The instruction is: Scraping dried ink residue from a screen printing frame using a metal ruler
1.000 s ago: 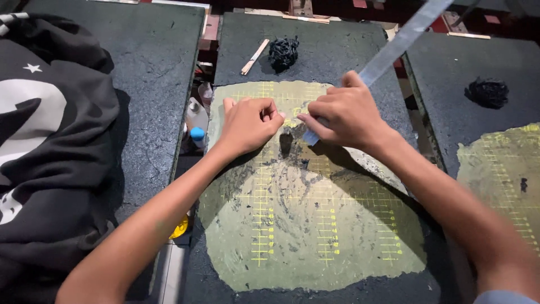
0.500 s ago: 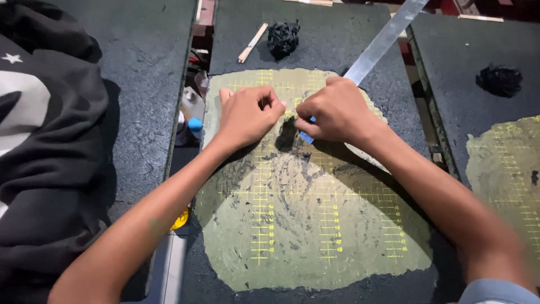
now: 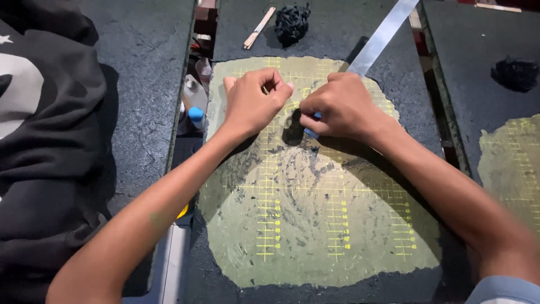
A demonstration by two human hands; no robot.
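Observation:
My left hand rests fisted on the upper part of a worn green cutting mat with yellow grid lines. Its fingers are curled and pinch something too small to make out. My right hand sits close beside it, closed around a small blue object whose tip peeks out below the fingers. A long metal ruler lies diagonally behind my right hand, running up to the right. The two hands nearly touch over the mat's top centre.
A black garment with white print lies on the left dark table. Small bottles, one blue-capped, stand in the gap between tables. A wooden stick and a black thread clump lie behind the mat. A second clump and a second mat are on the right.
Both hands have drawn a little closer together over the mat's top, and the view has shifted slightly. The ruler stays in place.

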